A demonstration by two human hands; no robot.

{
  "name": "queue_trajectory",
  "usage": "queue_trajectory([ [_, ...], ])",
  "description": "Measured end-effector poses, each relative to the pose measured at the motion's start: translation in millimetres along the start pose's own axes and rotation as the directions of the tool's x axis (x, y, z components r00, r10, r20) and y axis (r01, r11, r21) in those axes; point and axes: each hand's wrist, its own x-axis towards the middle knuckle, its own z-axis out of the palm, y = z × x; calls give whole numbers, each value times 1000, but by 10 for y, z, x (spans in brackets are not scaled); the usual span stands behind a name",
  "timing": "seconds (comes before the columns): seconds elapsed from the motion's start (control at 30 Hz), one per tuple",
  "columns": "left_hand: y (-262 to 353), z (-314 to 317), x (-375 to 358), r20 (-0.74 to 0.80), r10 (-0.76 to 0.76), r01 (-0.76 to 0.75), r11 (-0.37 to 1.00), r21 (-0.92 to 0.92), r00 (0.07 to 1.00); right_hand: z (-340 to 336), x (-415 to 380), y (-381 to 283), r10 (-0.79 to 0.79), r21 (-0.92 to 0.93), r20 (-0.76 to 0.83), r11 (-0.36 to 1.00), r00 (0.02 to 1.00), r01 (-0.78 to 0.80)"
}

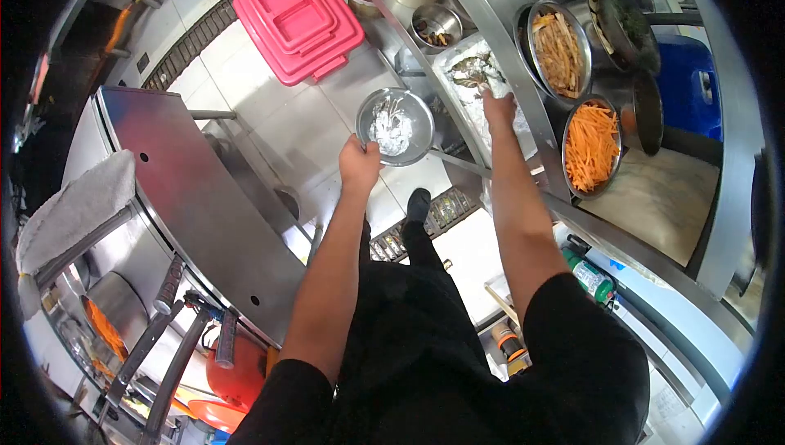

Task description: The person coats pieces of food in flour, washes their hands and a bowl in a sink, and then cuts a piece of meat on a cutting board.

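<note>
My left hand (360, 164) grips the rim of a round metal bowl (419, 151), with white powder (392, 130) in its bottom, held over the tiled floor. To the right, my right hand (499, 108) reaches into a tray (524, 136) of white powder on a shelf. Its fingers are bent at some dark, powder-coated pieces (472, 73); whether they hold one is too small to tell. A small metal pot (436, 23) with dark bits inside stands just behind the tray.
Bowls of orange strips (592, 147) and pale brown strips (559, 54) stand right of the tray. A pink lidded bin (298, 20) is on the floor ahead. At left is a steel cabinet (196, 200) with a grey towel (78, 208) beside it.
</note>
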Motion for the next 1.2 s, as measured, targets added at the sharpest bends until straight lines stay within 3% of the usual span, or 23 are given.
queue_trajectory([
  [0.1, -102, -99, 5, 48, -21, 23, 998, -57, 999, 191, 74, -28, -84, -197, 130, 974, 988, 108],
  [0.17, -102, -127, -91, 66, -50, 54, 997, -54, 997, 187, -106, -19, -120, -180, 114, 974, 986, 139],
  [0.27, -74, -141, -155, 48, -87, 90, 994, -54, 995, 58, 16, 210, -128, -186, 252, 966, 959, 178],
  [0.3, -111, -144, -158, 62, -93, 96, 994, -57, 994, 135, 47, 313, -108, -181, -23, 978, 994, 102],
  [0.43, -118, -155, -162, 81, -124, 125, 992, -9, 989, 309, 253, 642, -195, -445, 9, 878, 981, 178],
  [0.57, -93, -96, -169, 73, -107, 116, 985, -129, 992, -469, -530, 47, -253, -334, 260, 882, 932, 333],
  [0.6, -55, -100, -162, 76, -117, 125, 986, -114, 990, -473, -612, 62, -319, -301, 264, 869, 910, 392],
  [0.7, -63, -168, -113, 86, -114, 120, 990, -77, 990, -292, -474, 231, -309, -295, 52, 904, 950, 310],
  [0.73, -46, -193, -126, 93, -111, 117, 991, -66, 990, -330, -426, 207, -316, -279, 112, 900, 942, 335],
  [0.87, -27, -276, -158, 63, -109, 111, 993, -30, 992, -461, -477, -54, -232, -431, 282, 836, 931, 339],
  [1.07, -115, -273, -222, 71, -132, 136, 989, -63, 989, -446, -405, 204, 38, -676, 347, 703, 937, 222],
  [1.2, -233, -157, -226, 73, -129, 137, 983, -120, 989, -457, -523, 298, -295, -600, 416, 621, 860, 504],
])
